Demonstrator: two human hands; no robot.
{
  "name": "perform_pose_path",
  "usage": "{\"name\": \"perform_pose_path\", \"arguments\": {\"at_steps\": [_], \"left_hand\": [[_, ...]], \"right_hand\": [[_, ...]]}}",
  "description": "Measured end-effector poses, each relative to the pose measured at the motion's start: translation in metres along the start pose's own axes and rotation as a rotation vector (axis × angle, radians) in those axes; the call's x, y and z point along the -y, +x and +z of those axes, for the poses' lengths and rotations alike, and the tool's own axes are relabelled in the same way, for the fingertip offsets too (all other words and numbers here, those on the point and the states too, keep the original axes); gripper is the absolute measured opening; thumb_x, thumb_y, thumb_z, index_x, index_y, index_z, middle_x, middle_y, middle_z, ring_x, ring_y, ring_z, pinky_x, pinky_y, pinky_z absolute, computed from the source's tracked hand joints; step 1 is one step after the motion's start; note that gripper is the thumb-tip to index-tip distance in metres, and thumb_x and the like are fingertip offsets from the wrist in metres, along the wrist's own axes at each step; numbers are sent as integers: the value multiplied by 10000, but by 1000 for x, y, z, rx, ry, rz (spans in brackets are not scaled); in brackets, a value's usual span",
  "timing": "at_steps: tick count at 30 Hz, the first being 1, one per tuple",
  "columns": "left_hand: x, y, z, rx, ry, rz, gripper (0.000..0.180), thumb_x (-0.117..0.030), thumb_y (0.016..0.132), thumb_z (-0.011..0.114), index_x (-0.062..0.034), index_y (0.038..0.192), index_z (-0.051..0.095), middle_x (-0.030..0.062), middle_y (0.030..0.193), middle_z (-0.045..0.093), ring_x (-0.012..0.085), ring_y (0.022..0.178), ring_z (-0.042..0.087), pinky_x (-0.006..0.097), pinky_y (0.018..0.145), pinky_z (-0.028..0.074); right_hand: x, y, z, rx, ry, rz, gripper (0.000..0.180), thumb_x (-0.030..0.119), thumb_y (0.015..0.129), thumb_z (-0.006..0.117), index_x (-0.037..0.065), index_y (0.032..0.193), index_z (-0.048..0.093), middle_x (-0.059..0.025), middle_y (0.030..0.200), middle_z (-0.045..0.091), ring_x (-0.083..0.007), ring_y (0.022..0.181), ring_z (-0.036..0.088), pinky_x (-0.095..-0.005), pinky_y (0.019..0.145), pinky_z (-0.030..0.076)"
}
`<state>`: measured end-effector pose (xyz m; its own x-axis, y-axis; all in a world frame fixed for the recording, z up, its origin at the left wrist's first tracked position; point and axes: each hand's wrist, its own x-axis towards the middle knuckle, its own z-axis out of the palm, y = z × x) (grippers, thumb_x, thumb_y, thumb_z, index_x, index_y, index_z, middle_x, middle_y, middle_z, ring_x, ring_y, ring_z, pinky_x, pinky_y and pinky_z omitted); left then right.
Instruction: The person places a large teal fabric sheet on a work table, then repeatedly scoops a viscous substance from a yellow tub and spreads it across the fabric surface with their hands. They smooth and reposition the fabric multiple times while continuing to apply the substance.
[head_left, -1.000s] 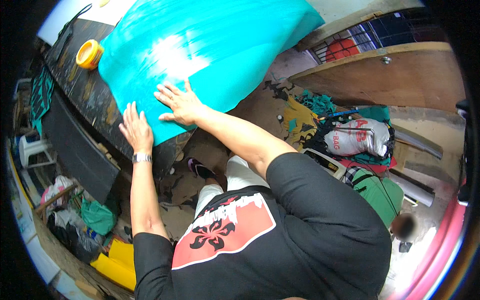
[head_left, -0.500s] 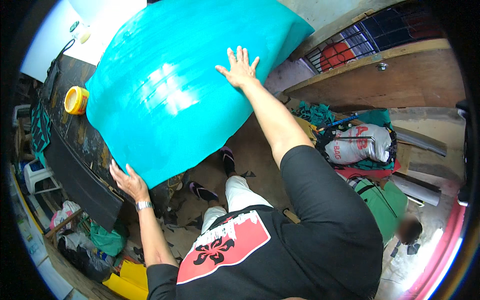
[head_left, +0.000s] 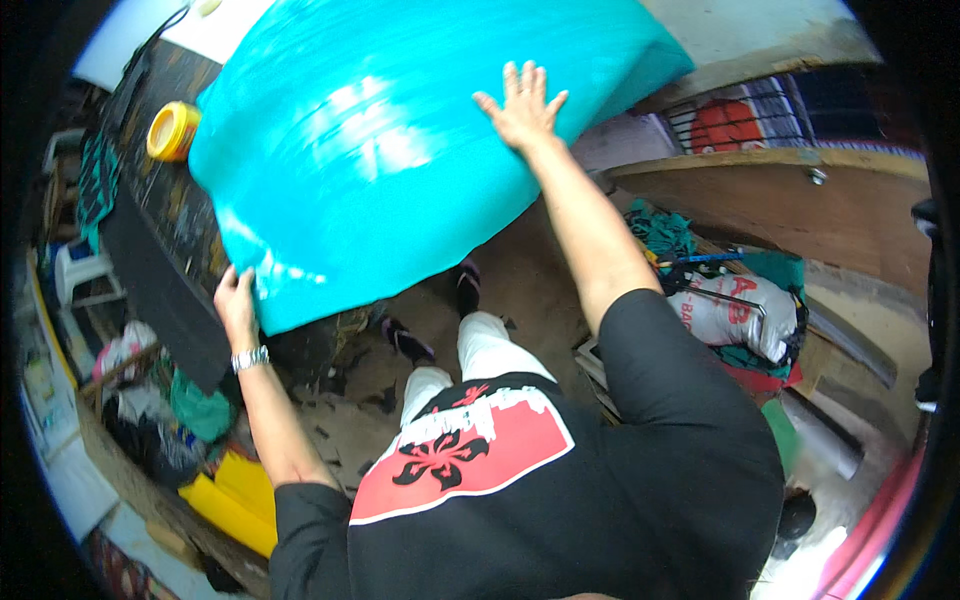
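Note:
A large turquoise sheet (head_left: pixel 390 190), smooth and glossy like vinyl or leatherette, spreads over the dark work table (head_left: pixel 180 215) and hangs past its near edge. My right hand (head_left: pixel 525 108) lies on its upper right part, fingers spread and palm down. At the near left corner my left hand (head_left: pixel 238 310) is closed on the sheet's edge, the thumb on top. A metal watch (head_left: pixel 250 358) circles my left wrist. Just left of the sheet stands an open yellow tub (head_left: pixel 172 131) with pale stuff inside.
A wooden board or door (head_left: pixel 780 205) and barred opening bound the right side. A stuffed white bag (head_left: pixel 735 310) and turquoise scraps (head_left: pixel 660 230) lie there. Another person's green garment (head_left: pixel 782 435) shows lower right. Yellow sheet material (head_left: pixel 235 490) and a white plastic chair (head_left: pixel 85 275) are at left.
My left hand has gone from lying open by the corner to gripping it, and that corner is raised slightly. The right hand stays flat. The view has shifted; the other person is mostly hidden now.

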<state>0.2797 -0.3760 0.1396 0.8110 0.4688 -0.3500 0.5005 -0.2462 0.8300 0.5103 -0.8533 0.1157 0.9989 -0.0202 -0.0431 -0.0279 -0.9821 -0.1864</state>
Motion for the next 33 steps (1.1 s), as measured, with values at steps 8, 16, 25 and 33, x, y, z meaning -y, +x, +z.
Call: {"name": "perform_pose_path", "arguments": {"at_steps": [8, 16, 25, 33], "left_hand": [[0, -51, 11, 66, -297, -90, 402, 0, 811, 560, 17, 1212, 588, 26, 1001, 664, 97, 810, 590, 242, 730, 468], [20, -81, 61, -220, -587, -83, 410, 27, 796, 574, 16, 1205, 550, 27, 944, 638, 113, 693, 586, 259, 580, 487], [11, -85, 42, -224, -382, -44, 483, 57, 806, 530, 33, 1288, 505, 21, 990, 628, 99, 691, 550, 249, 594, 454], [-58, -132, 41, -100, -391, 395, 410, 63, 862, 538, 27, 1269, 510, 50, 1099, 623, 125, 931, 579, 270, 834, 479]], "right_hand": [[7, 12, 3, 47, -12, -2, 1010, 813, 846, 351, 152, 1570, 106, -158, 1628, 22, -318, 1505, -24, -680, 1129, 20], [79, -78, 4, 173, -95, -198, 996, 811, 851, 303, 154, 1571, 92, -213, 1616, -13, -383, 1494, -54, -700, 1108, -21], [100, -126, 4, 298, 202, -448, 813, 706, 921, 347, 189, 1542, 258, -128, 1627, 103, -295, 1507, 43, -650, 1143, -27], [100, -90, -61, -95, 619, -406, 569, 122, 832, 669, 132, 1377, 509, -249, 1391, 477, -420, 1282, 464, -454, 1077, 403]]}}
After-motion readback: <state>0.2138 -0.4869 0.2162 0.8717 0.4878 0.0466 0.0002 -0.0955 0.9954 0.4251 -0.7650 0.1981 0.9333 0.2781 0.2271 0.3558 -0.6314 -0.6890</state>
